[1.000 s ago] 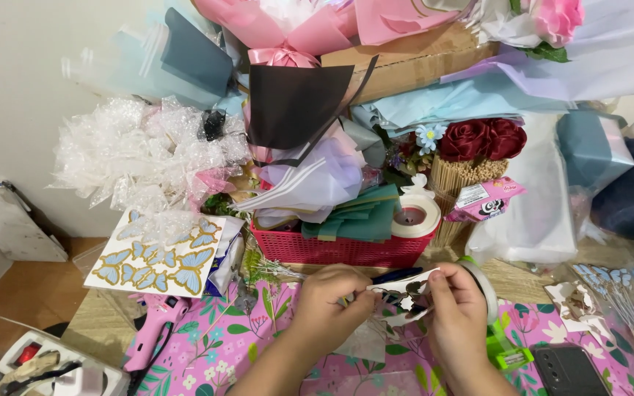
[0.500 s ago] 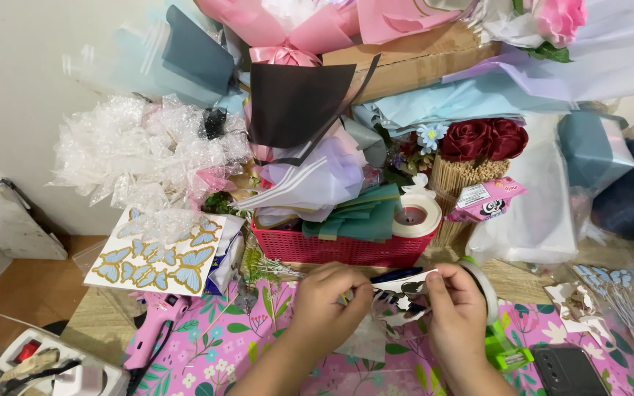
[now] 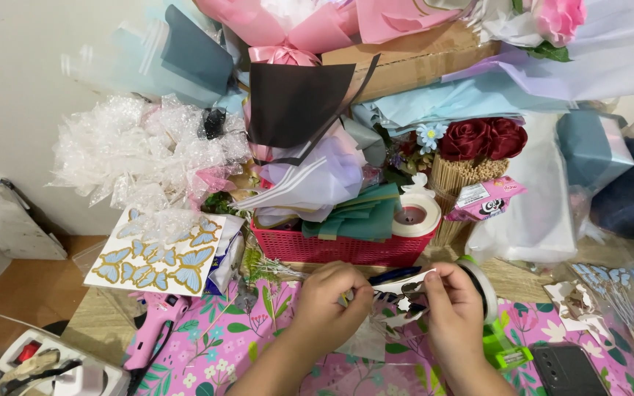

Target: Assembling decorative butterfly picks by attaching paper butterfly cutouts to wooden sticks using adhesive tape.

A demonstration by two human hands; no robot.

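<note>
My left hand [image 3: 329, 301] and my right hand [image 3: 450, 308] meet low in the middle of the head view, over a pink flowered sheet [image 3: 258, 345]. Between their fingertips they pinch a small white and dark paper butterfly cut-out [image 3: 403, 293], the left hand on its left end, the right hand on its right end. A thin stick seems to run under the left fingers, but I cannot tell for sure. A tape dispenser with a green base [image 3: 497, 334] stands just right of my right hand.
A red basket [image 3: 332, 249] holds green paper and a tape roll [image 3: 414, 214]. Behind it lie wrapping sheets, dark red roses [image 3: 482, 138] and clear cellophane [image 3: 141, 154]. A card of blue butterflies [image 3: 155, 253], a pink glue gun [image 3: 152, 326] and a phone [image 3: 566, 370] lie nearby.
Both hands stay at the same spot; the fingers shifted slightly on the butterfly cut-out, the left thumb and fingers closing in on it.
</note>
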